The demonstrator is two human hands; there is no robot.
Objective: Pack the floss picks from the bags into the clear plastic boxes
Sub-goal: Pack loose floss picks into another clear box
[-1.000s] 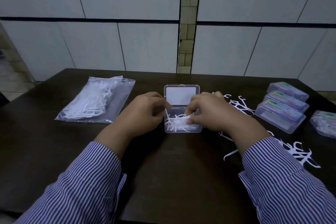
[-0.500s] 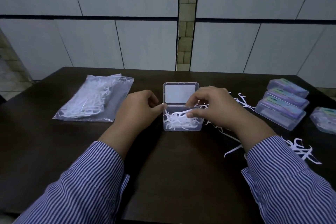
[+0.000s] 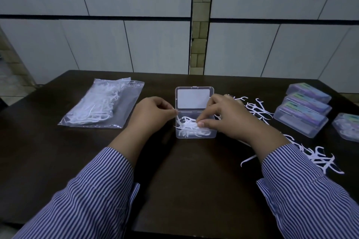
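The small clear plastic box (image 3: 195,134), lid open, sat mid-counter (image 3: 58,161). Both hands pinched white floss picks (image 3: 187,125) in it: left hand (image 3: 150,115), right hand (image 3: 226,117). Labels were too blurry to read

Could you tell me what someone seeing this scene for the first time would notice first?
Most likely the open clear box at the table's centre, half full of white floss picks, with the left hand pinching one pick at its left edge and the right hand pinching picks inside. Next, the bag of picks lying left, and loose picks scattered right beside closed boxes.
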